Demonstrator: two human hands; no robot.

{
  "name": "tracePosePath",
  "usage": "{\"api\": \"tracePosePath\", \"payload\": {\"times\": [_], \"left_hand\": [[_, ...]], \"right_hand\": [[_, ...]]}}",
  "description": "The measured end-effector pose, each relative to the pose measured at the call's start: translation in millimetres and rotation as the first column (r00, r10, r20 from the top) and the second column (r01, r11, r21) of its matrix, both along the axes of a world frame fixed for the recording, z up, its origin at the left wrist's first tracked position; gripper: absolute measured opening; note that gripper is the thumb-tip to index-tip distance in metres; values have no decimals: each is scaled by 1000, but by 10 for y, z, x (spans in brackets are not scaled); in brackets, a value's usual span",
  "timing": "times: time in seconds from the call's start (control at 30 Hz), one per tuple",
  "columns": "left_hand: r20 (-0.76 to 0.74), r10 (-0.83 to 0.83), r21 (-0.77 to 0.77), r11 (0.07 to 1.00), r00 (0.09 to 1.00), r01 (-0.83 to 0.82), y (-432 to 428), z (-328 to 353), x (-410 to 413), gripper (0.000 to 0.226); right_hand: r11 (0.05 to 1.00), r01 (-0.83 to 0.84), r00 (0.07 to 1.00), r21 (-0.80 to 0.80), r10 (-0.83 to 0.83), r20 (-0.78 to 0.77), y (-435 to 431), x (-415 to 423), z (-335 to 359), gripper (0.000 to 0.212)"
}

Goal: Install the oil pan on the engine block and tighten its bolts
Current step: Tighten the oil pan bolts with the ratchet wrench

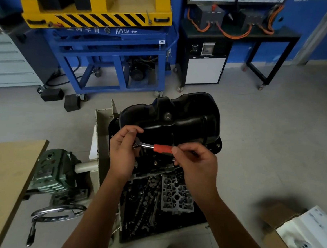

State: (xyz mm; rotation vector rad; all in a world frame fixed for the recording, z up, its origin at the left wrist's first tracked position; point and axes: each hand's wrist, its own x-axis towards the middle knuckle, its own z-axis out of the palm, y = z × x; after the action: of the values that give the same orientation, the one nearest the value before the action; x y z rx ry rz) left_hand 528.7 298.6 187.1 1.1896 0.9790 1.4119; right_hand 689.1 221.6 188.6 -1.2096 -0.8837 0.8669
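Observation:
A black oil pan (178,117) lies bottom-up on the engine block, its flange showing a bolt (218,145) at the right corner. A ratchet wrench with a red handle (162,148) lies level across the pan's near flange. My right hand (194,162) pinches the red handle's end. At the near-left flange my left hand (123,150) curls its fingers round the wrench's metal head (138,144). The bolt under the head is hidden by my fingers.
Below the pan, a tray holds a cylinder head (176,193), camshafts (146,201) and small parts. A green gearbox (54,169) with a handwheel (59,213) sits left, beside a wooden table (8,177). A cardboard box (294,232) lies right. A blue lift cart (109,52) stands behind.

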Motion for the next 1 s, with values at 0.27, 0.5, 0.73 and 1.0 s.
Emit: {"api": "tracePosePath", "payload": {"times": [0.27,0.5,0.73,1.0], "left_hand": [[-22,-21,35,999,1000,22,8,-9,72,33],[-35,-22,29,999,999,23,18,-34,15,31],[-20,-96,-20,995,995,95,40,-17,-82,30],[66,-284,-37,957,957,287,69,-12,-150,24]], "right_hand": [[995,-94,995,40,92,48,-527,-323,-122,24],[991,-118,993,66,115,39,-421,-210,-143,22],[992,-95,995,85,91,51,103,77,-78,21],[982,-155,980,106,139,146,648,106,-25,26]]}}
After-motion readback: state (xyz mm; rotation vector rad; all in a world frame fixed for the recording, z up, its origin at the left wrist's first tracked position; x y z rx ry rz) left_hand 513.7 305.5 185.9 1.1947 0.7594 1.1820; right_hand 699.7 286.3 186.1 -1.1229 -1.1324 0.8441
